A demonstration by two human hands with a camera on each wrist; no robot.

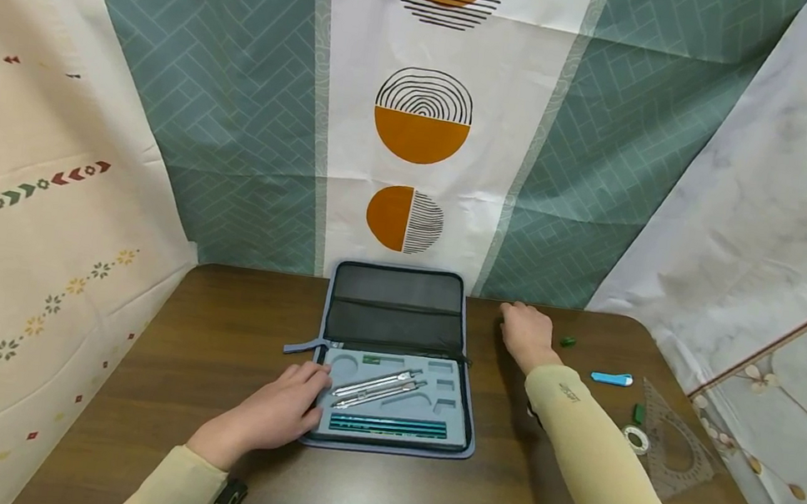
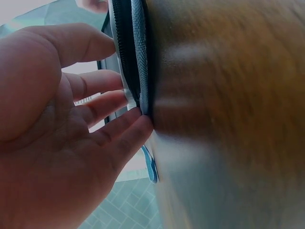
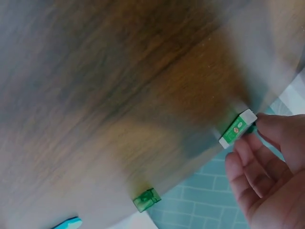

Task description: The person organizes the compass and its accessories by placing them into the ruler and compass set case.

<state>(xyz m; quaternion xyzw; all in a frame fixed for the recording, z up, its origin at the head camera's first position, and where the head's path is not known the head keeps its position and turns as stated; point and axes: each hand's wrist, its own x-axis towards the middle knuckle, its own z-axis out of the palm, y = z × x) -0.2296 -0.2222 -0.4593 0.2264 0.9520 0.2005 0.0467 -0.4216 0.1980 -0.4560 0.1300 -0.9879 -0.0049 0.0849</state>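
An unzipped blue-grey stationery case (image 1: 467,436) lies spread flat in the middle of the table. Its grey tray (image 1: 353,351) holds silver compasses (image 1: 375,387), several teal pencils (image 1: 388,425) and a small green piece (image 1: 371,359). My left hand (image 1: 282,405) rests its fingers against the case's left edge, near the zipped rim (image 2: 141,52). Beyond the case to the right, my right hand (image 1: 528,334) is at the back edge of the table. Its thumb and fingertips pinch a white eraser in a green sleeve (image 3: 237,129); the head view hides the eraser.
On the right lie a translucent green sharpener (image 3: 147,199), a blue cutter (image 1: 611,378), a small green block (image 1: 638,413), a white tape roll (image 1: 636,439) and a clear set square (image 1: 670,445). Patterned cloth (image 1: 256,99) hangs behind the wooden table (image 1: 358,499).
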